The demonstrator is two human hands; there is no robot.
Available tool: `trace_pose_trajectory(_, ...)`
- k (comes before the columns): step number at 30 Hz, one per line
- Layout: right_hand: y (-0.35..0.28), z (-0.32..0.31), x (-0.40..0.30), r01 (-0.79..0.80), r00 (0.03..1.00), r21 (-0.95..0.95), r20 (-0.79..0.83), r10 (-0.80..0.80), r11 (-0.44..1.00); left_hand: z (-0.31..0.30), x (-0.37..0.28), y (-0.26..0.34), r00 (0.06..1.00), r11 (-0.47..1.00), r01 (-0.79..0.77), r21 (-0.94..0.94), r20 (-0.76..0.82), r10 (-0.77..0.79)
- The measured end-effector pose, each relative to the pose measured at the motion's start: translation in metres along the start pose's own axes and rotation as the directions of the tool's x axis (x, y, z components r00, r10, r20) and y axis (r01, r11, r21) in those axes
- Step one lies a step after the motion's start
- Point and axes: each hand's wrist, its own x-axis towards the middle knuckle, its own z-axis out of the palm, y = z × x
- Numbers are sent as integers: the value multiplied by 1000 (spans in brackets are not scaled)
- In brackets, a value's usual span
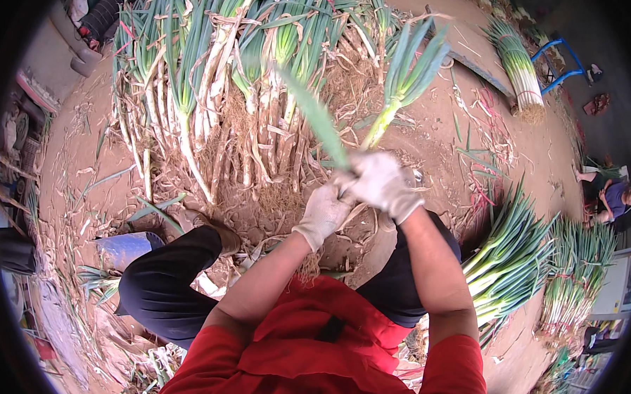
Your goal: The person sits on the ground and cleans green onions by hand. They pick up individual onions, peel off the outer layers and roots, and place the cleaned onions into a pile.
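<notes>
Both hands wear whitish knit gloves and meet in front of my lap. My left hand [325, 210] is closed around the lower part of a large green onion [385, 118], whose roots [308, 268] hang below it. Higher on the stalk, my right hand [382, 181] is closed and covers part of it; the green leaves fan out beyond. A blurred single leaf [318, 123] sticks out from between the hands toward the upper left. Which hand grips that leaf is hidden.
Untrimmed green onions [267, 89] lie in a wide pile ahead. Cleaned ones [508, 263] are stacked at my right, near tied bundles [570, 282]. A blue cylindrical object [125, 249] stands by my left knee. Another person [616, 198] sits far right. Husks litter the ground.
</notes>
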Motion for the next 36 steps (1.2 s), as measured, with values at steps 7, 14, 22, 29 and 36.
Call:
trace_pose_trajectory(7,-3,-16,8,-209,958,719,14,287,662,-15,-18,-23,925,898,379,-223,107,-364)
trace_pose_trajectory(14,93,-21,2,-179,710,981,181,681,-73,-3,-51,-3,953,901,287,-326,194,-234)
trace_pose_trajectory(22,84,-22,7,68,902,908,121,415,-413,-8,-66,2,982,960,157,-233,143,-126)
trace_pose_trajectory(29,75,-20,13,241,882,822,37,470,-517,-25,-29,22,990,966,-138,220,25,135)
trace_pose_trajectory(36,37,-13,12,263,902,829,-29,431,-494,6,48,87,967,966,-254,54,-10,255)
